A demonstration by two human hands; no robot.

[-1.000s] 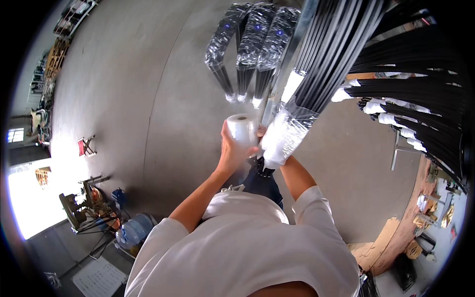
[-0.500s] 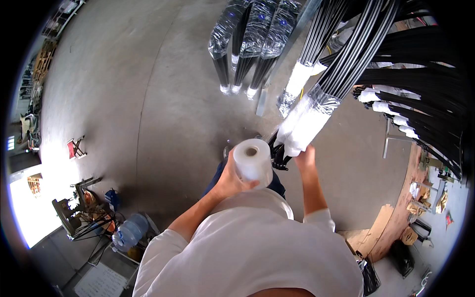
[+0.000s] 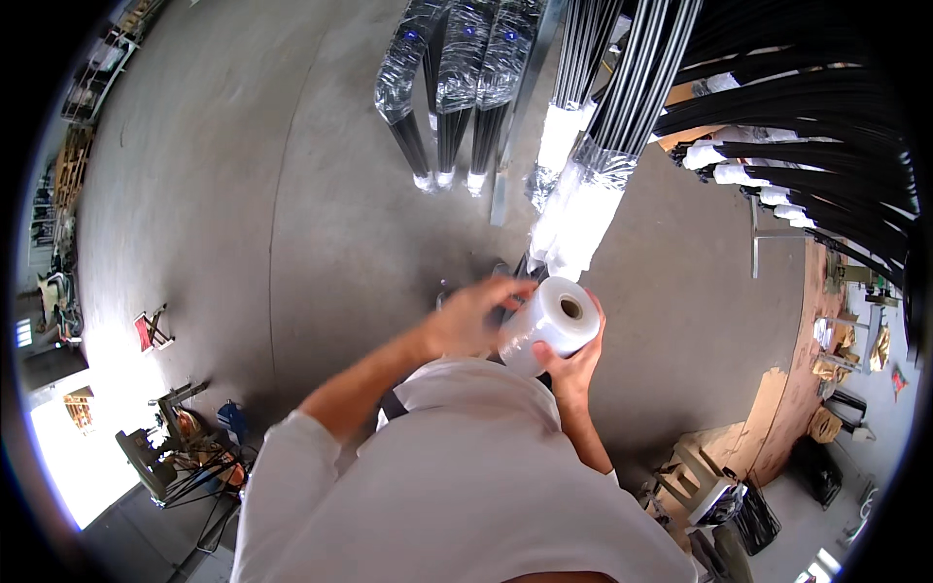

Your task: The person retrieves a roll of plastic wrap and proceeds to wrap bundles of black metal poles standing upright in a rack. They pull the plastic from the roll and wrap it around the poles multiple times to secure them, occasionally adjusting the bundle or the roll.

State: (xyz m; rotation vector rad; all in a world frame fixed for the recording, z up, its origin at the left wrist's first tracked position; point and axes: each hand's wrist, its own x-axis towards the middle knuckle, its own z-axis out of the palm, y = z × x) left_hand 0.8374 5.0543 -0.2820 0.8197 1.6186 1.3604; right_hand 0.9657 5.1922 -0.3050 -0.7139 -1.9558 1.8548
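A roll of clear stretch film is in front of my chest, its core hole facing up and right. My right hand grips it from below. My left hand rests on the roll's left side, fingers spread over the film. Just above the roll stands a bundle of long black bars with its lower end wrapped in white film. A strip of film seems to run from the roll toward that wrapped end.
Further film-wrapped bundles lean at the top centre, and many black bars fill a rack at the upper right. Grey concrete floor lies to the left. A red stand, machinery and cardboard boxes sit around the edges.
The roll has passed from my left hand to my right and moved rightward. My right hand left the wrapped bundle end and now holds the roll from beneath.
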